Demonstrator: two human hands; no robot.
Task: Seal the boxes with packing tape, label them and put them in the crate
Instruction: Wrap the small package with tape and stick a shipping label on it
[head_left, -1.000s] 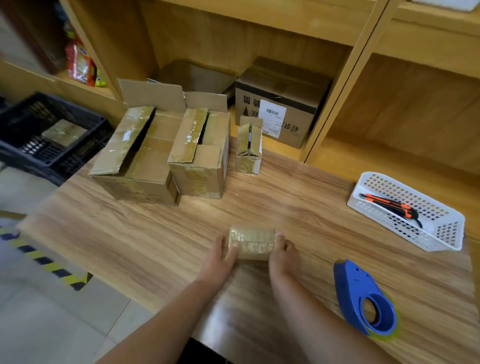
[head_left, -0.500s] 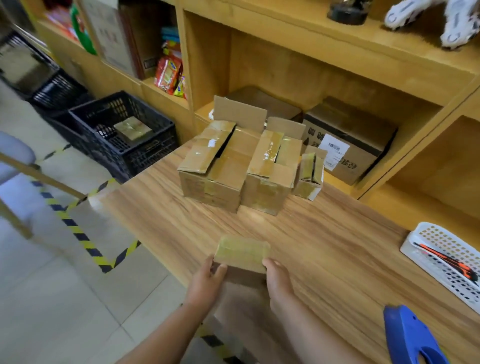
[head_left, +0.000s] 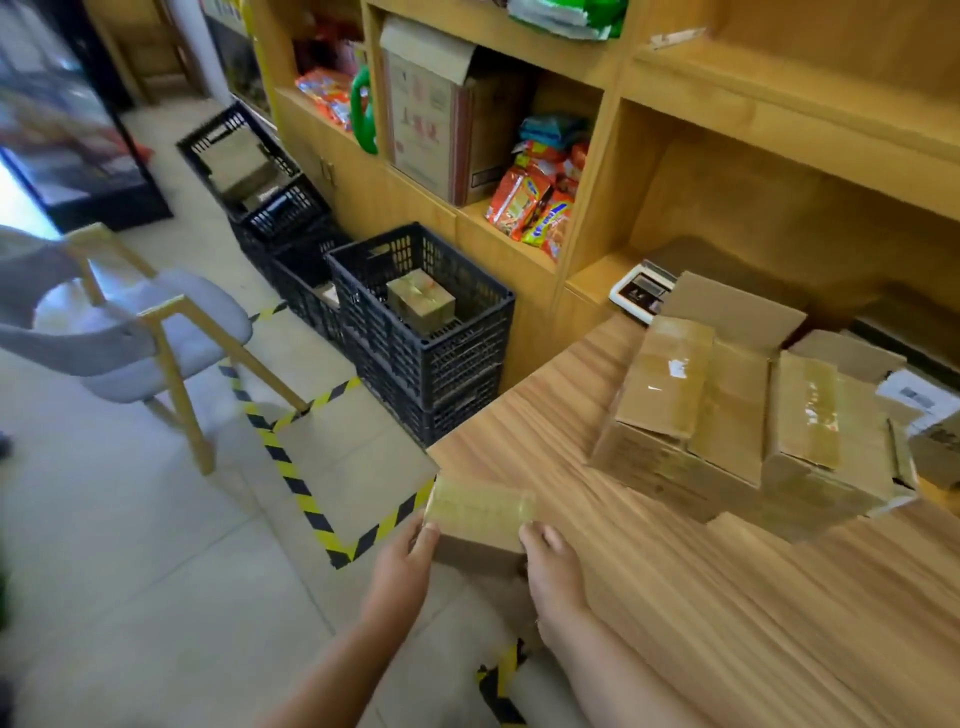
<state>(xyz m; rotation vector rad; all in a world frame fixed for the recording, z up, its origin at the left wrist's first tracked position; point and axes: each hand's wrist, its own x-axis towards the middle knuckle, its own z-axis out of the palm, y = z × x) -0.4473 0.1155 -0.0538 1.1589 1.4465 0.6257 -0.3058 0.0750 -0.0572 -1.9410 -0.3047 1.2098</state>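
Observation:
A small taped cardboard box (head_left: 480, 517) is held between both hands, out over the table's left corner above the floor. My left hand (head_left: 402, 564) grips its left end and my right hand (head_left: 553, 566) grips its right end. On the floor to the left, beyond the table, stands a black plastic crate (head_left: 431, 358) stacked on another, with one taped box (head_left: 421, 301) inside. Two larger boxes (head_left: 691, 410) (head_left: 826, 447) with their flaps up sit on the wooden table (head_left: 675, 597).
More black crates (head_left: 249, 176) line the shelf base further back. A grey chair with wooden legs (head_left: 150, 332) stands at left. Yellow-black floor tape (head_left: 291, 473) marks the floor. The shelves (head_left: 524, 197) hold snack packets and a carton.
The small box has been lifted off the table and carried left past its corner. My view has swung left toward the crates; the tape dispenser and white basket have left the view.

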